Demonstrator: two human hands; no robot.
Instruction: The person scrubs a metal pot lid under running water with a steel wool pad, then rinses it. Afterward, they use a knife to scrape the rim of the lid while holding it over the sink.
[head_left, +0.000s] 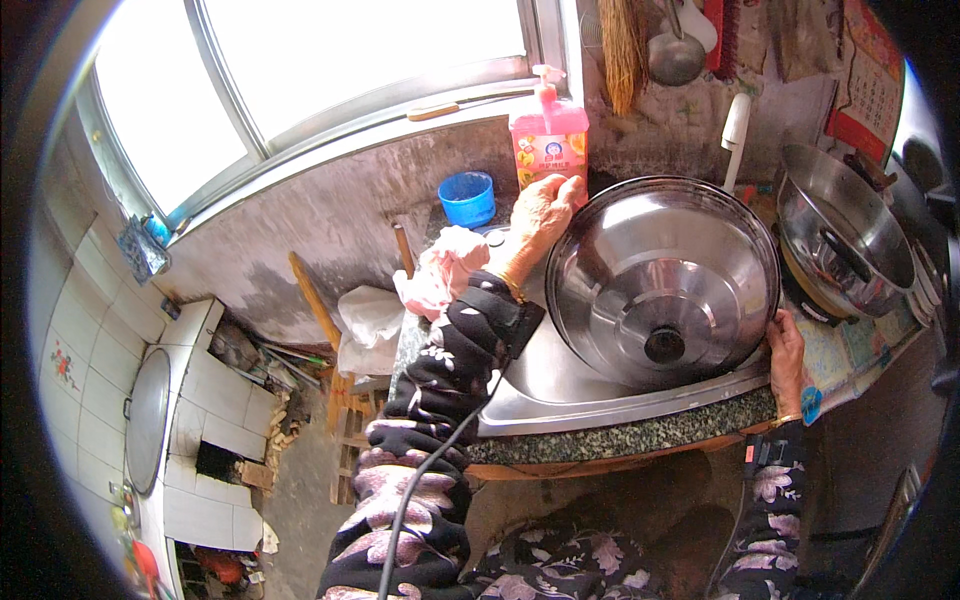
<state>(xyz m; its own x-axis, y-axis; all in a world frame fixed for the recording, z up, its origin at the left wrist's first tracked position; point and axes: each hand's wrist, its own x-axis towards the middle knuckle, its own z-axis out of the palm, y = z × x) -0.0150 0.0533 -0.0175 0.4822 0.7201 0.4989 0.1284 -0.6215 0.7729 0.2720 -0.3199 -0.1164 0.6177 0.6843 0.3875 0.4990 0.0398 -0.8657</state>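
Observation:
A large stainless steel pot lid (675, 255) with a black knob (664, 344) leans over the steel sink (525, 397), knob side facing me. My right hand (786, 356) grips the lid's rim at the lower right. My left hand (541, 217) is beside the lid's upper left edge, fingers curled, in front of a pink pump bottle (551, 142) of detergent. Its fingertips are turned away, so I cannot tell whether they hold anything. Left of that wrist lies a crumpled pink cloth (446, 270).
A blue plastic cup (466, 199) stands behind the sink. The white faucet (736, 135) rises behind the lid. At right, a steel pan (847, 225) sits on the patterned counter cover (832, 360). Granite edging (600, 444) runs along the front. A cable (420, 480) trails along my left sleeve.

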